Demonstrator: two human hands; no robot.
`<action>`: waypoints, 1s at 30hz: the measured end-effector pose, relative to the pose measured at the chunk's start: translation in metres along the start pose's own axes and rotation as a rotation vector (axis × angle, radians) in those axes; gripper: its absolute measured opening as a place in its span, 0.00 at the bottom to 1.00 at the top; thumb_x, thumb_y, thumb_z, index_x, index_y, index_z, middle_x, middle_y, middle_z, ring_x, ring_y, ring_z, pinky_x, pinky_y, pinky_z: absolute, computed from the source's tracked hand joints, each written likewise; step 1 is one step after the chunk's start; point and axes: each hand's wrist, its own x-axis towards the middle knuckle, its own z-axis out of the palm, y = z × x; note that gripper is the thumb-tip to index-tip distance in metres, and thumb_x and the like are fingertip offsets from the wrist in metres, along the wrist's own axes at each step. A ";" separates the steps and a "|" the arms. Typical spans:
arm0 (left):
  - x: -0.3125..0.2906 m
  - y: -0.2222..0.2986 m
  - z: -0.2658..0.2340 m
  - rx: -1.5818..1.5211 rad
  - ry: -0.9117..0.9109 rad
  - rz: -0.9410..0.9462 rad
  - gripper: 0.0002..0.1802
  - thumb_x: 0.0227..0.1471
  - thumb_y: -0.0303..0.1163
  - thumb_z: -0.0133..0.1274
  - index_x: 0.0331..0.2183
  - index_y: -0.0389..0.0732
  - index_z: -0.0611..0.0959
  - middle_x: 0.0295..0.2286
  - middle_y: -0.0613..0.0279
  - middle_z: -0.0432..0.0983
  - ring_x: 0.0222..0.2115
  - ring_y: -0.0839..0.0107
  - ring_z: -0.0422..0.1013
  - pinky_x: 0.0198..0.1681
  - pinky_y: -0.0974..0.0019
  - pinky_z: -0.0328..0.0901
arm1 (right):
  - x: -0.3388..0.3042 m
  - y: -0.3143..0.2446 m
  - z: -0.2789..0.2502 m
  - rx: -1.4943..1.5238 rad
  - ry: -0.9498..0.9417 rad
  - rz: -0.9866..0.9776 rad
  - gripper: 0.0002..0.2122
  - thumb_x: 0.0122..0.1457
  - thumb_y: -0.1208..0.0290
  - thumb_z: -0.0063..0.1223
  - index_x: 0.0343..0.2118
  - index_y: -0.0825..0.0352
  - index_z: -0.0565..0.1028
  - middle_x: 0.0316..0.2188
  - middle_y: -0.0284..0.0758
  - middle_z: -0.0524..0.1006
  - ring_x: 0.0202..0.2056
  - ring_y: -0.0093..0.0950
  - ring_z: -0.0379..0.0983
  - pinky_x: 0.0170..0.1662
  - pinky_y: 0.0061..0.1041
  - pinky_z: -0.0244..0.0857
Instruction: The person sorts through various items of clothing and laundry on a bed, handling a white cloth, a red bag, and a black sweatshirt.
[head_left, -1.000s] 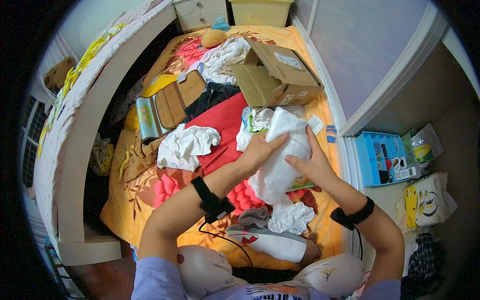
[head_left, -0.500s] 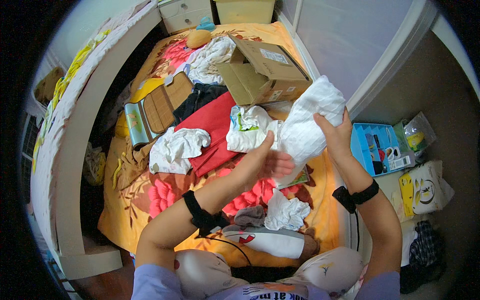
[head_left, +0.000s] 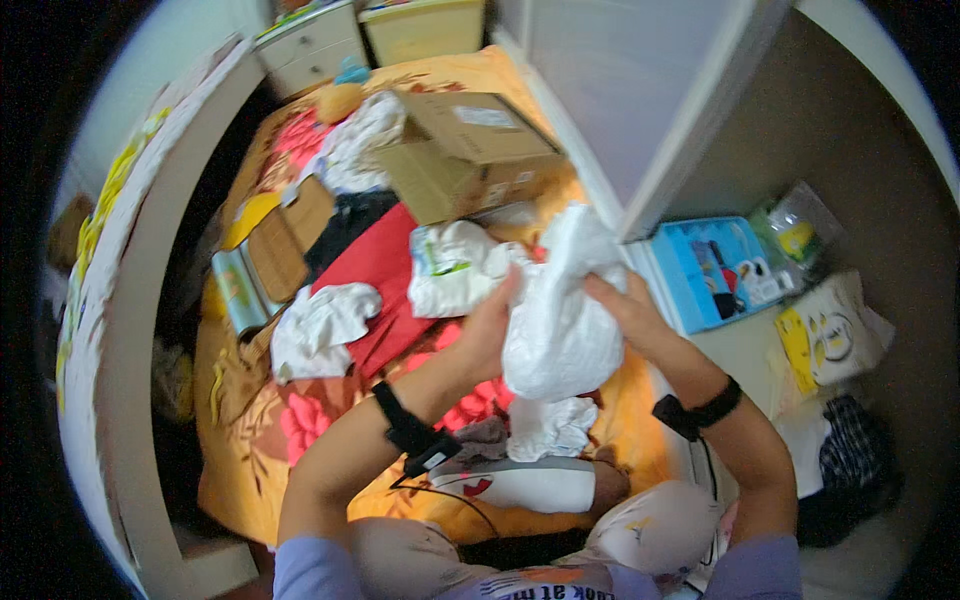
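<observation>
R hand [head_left: 630, 312] is clamping a white cloth bundle [head_left: 562, 335], thumb on its front; L hand [head_left: 484, 335] is meeting its L side, fingers hidden, so can't tell if it's gripping. Bundle is hanging in the air above the bed [head_left: 642, 420], nr rt edge. Crumpled white cloth [head_left: 552, 430] is lying toward the near edge, w/ a grey-and-white garment [head_left: 530, 486] just beside, closer to that edge. Open cardboard box [head_left: 505, 145] is sitting toward the far rt corner. Blue tray [head_left: 682, 268] is resting past the rt edge.
</observation>
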 end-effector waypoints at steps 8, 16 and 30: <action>0.015 0.013 0.038 0.958 0.135 -0.078 0.23 0.46 0.35 0.52 0.43 0.35 0.70 0.35 0.60 0.71 0.36 0.70 0.68 0.41 0.69 0.62 | 0.003 0.017 -0.019 -0.102 0.075 -0.159 0.29 0.44 0.67 0.56 0.49 0.69 0.58 0.44 0.41 0.65 0.46 0.29 0.62 0.48 0.27 0.57; 0.069 -0.038 0.093 0.916 -0.018 -0.343 0.25 0.44 0.32 0.54 0.44 0.32 0.69 0.36 0.56 0.71 0.35 0.69 0.69 0.38 0.68 0.63 | -0.071 -0.013 -0.119 0.068 -0.171 0.172 0.26 0.42 0.73 0.59 0.46 0.69 0.64 0.40 0.36 0.70 0.41 0.25 0.67 0.44 0.26 0.62; 0.124 -0.084 0.086 0.780 -0.096 -0.085 0.13 0.50 0.28 0.47 0.40 0.36 0.73 0.33 0.60 0.72 0.33 0.71 0.70 0.37 0.72 0.65 | -0.221 -0.044 -0.263 0.214 1.020 -0.120 0.21 0.45 0.74 0.57 0.43 0.71 0.66 0.39 0.39 0.71 0.40 0.32 0.70 0.43 0.30 0.65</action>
